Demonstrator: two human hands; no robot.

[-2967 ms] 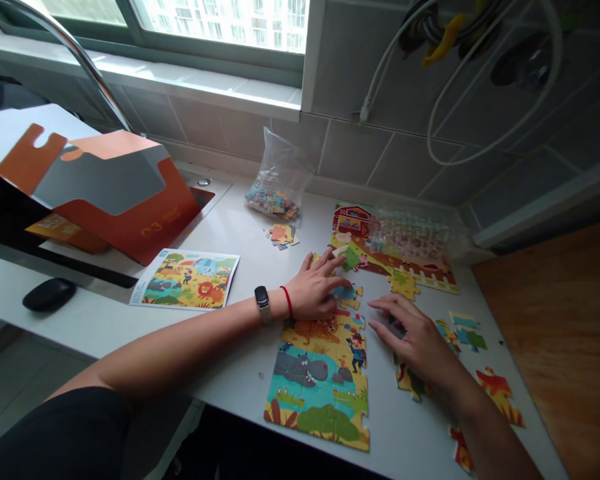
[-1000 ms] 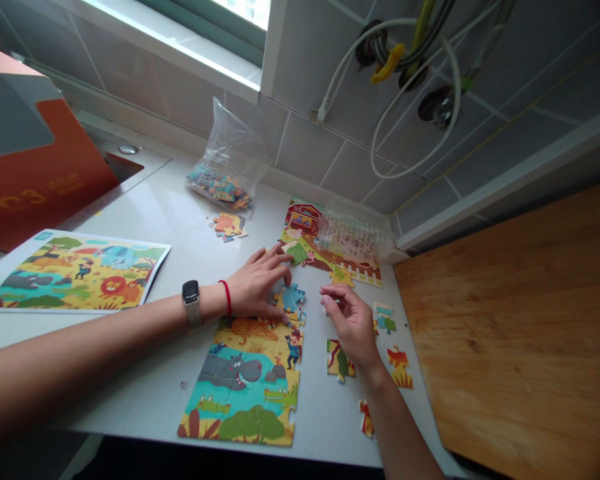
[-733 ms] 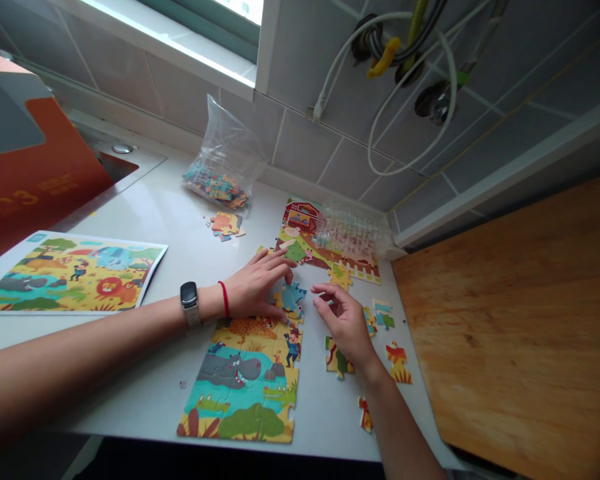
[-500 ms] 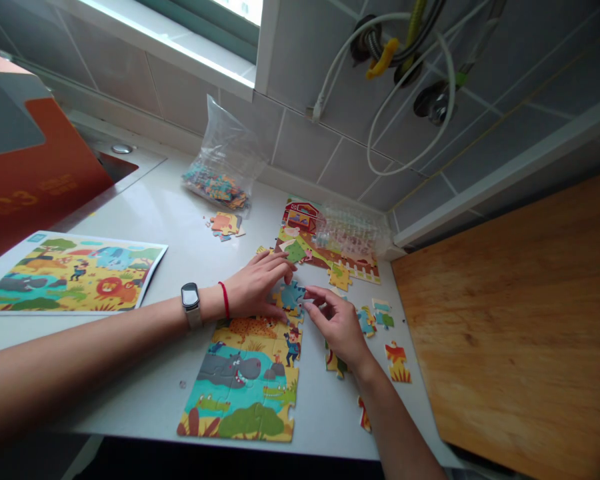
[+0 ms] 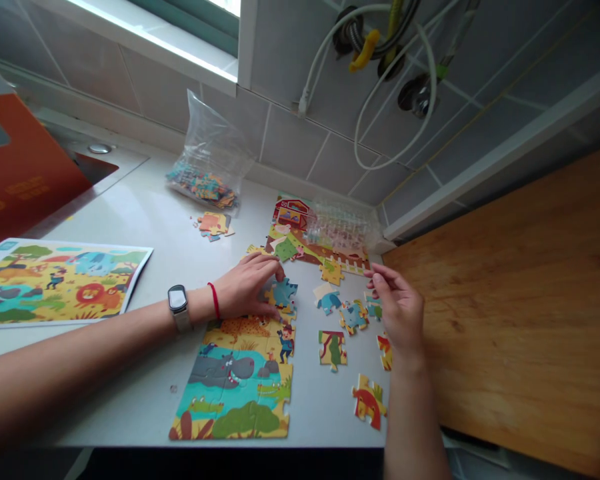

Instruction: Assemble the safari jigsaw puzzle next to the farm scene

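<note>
A part-built jigsaw puzzle (image 5: 230,380) with a hippo, crocodiles and a leopard lies at the counter's front. My left hand (image 5: 253,287) rests over its upper end, thumb and fingers apart, the fingertips touching a blue puzzle piece (image 5: 284,292). My right hand (image 5: 397,303) hovers at the right with thumb and fingers curled together; nothing shows in them. Beneath it a blue-and-green piece (image 5: 373,307) is partly hidden. Nearby lie a blue-and-white piece (image 5: 327,299), a blue-and-yellow piece (image 5: 354,316), a tree piece (image 5: 333,349) and a lion piece (image 5: 369,402).
A printed picture sheet (image 5: 63,280) lies left, before an orange box (image 5: 25,173). At the back are a clear bag of pieces (image 5: 207,177), a small pile (image 5: 215,224), a farm picture (image 5: 287,212) and clear plastic packaging (image 5: 343,230). A wooden board (image 5: 510,320) stands right.
My right hand has drawn away from the blue piece and moved right over the loose pieces. My left hand stays on the puzzle. The view has shifted slightly right.
</note>
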